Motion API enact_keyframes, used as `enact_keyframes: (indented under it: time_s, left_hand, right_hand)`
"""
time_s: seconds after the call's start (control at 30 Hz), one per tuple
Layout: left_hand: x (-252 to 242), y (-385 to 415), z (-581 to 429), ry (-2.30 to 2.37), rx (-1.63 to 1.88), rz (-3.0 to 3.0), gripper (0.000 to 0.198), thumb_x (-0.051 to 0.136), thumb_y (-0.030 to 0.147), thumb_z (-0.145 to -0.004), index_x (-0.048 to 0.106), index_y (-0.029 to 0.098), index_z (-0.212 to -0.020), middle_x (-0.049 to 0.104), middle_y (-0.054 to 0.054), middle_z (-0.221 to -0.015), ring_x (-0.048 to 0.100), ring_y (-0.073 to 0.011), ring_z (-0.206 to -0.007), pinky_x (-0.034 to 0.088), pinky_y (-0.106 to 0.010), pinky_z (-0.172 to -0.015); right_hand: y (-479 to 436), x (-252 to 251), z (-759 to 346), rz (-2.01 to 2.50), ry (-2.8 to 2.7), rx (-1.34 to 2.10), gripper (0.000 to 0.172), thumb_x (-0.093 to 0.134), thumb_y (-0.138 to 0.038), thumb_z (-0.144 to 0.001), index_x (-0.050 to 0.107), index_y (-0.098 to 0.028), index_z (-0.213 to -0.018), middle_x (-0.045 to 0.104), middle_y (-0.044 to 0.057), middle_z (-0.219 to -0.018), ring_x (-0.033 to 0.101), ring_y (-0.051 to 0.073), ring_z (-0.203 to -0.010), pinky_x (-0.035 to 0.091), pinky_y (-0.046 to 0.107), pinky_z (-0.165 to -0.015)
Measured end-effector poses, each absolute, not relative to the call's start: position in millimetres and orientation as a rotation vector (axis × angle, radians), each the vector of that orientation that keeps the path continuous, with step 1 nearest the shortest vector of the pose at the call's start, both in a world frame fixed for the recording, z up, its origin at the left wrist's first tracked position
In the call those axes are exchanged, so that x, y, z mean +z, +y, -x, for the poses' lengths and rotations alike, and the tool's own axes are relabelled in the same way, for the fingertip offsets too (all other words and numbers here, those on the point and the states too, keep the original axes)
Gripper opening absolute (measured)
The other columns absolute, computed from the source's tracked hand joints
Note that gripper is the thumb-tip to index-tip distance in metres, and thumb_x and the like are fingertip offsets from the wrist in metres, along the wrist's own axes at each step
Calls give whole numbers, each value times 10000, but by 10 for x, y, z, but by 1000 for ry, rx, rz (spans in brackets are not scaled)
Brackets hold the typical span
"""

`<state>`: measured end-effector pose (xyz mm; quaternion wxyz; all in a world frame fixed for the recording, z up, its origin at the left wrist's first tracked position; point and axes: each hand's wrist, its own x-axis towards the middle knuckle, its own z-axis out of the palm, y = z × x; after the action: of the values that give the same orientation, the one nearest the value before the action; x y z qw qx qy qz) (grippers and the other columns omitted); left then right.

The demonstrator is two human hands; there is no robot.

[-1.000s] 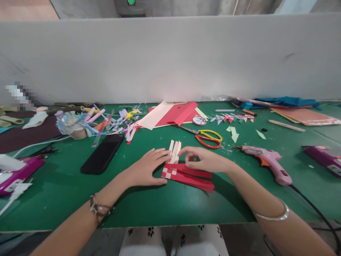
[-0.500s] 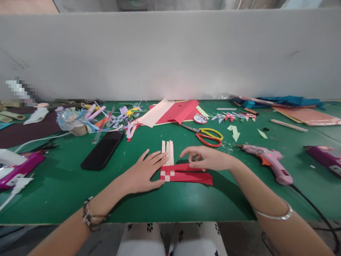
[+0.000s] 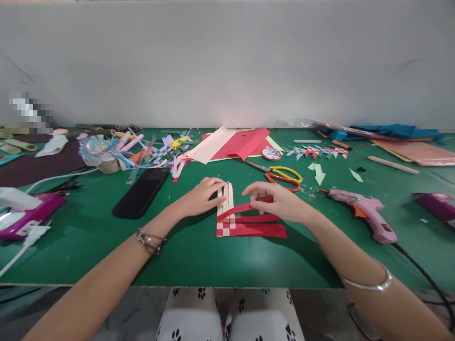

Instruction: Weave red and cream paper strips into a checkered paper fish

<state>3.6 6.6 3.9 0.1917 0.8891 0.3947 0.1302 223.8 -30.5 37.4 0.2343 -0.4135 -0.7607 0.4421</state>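
A small woven paper piece, checkered red and pale pink, lies on the green table. Pale pink strips run away from me out of it, and red strips stretch to the right. My right hand pinches one red paper strip and holds it raised, slanting up from the weave's left edge. Over the upper ends of the pale strips is my left hand, thumb and fingers apart, fingertips touching or just above a strip.
Scissors, paper sheets and a round tin lie beyond the weave. A black phone is at left, with a purple power strip. To the right lies a pink glue gun with its cord.
My left hand has left the weave's left side and moved up to the pale strips' ends. My right hand has lifted the red strip higher. The view has tilted slightly down.
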Motion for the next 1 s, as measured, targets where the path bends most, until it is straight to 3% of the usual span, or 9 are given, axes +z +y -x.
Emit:
enact_keyframes:
  time_s: [0.2, 0.43, 0.87, 1.0]
  left_hand:
    - [-57, 191, -157, 1189, 362, -2574, 449, 434, 379, -788, 498, 115, -1145, 477, -122, -1110, 417, -261, -1016, 345, -422, -893]
    - [-53, 173, -151, 1257, 370, -2464, 438, 501, 405, -746, 475, 175, -1119, 460, -86, -1117, 416, -256, -1022, 328, -417, -895]
    - [-60, 147, -170, 1285, 518, -2386, 387, 545, 343, -703, 457, 194, -1049, 534, -35, -993, 461, -232, -987, 285, -413, -896]
    - [-20, 102, -196, 1308, 692, -2263, 273, 535, 270, -706, 481, 188, -961, 557, -23, -947, 506, -205, -929, 293, -415, -899]
  right_hand:
    - [-342, 363, -2210, 1069, -2122, 1134, 191, 494, -175, -737, 528, -181, -926, 534, -21, -731, 518, 80, -646, 459, 237, -620]
    - [-346, 312, -2185, 1085, -2079, 1050, 166, 486, -218, -753, 523, -188, -912, 540, -1, -761, 534, 102, -714, 478, 265, -677]
    - [-356, 303, -2158, 1103, -2086, 1043, 175, 505, -227, -741, 524, -199, -912, 561, -8, -741, 540, 100, -675, 467, 251, -628]
    - [-347, 298, -2176, 1112, -2093, 1068, 167, 502, -217, -748, 522, -196, -913, 538, -22, -698, 524, 89, -628, 461, 242, -605]
